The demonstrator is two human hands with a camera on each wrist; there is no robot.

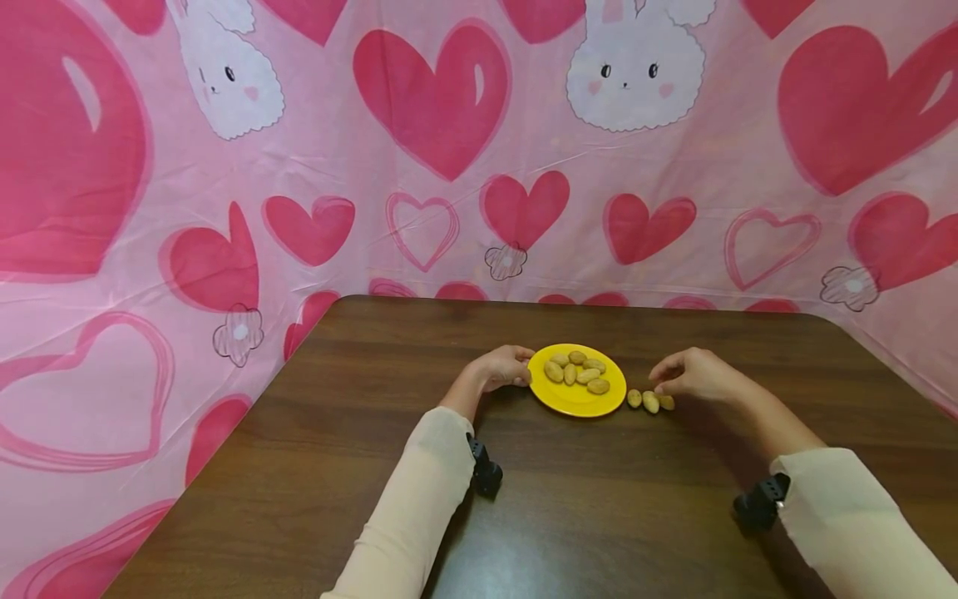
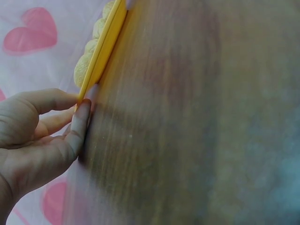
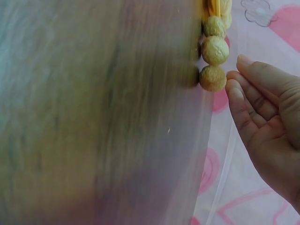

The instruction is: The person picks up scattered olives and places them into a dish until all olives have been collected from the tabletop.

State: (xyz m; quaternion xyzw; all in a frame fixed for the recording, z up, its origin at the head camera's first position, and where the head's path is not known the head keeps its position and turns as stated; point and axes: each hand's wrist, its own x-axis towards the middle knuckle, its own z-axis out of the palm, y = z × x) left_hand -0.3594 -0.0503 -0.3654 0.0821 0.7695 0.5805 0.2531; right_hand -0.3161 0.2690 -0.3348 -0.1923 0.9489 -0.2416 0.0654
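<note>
A round yellow plate [image 1: 572, 404] lies on the table, bearing several small oval tan lumps [image 1: 553, 372] that look like nuts in their shells or tiny potatoes. At its left edge my left hand [image 1: 503, 368] pinches the rim between thumb and fingers, clearly seen in the left wrist view. Three more tan lumps [image 1: 650, 403] sit in a row on the wood just right of the plate. Over the rightmost of these hovers my right hand [image 1: 694, 374]. In the right wrist view its thumb and fingers are parted with nothing between them, close to the nearest lump [image 3: 213, 78].
The brown wooden table [image 1: 599, 499] has rounded far corners. Behind it hangs a pink cloth [image 1: 464, 233] printed with hearts and rabbits. A small black camera is strapped to each wrist, over or beside the cream sleeves [image 1: 419, 499].
</note>
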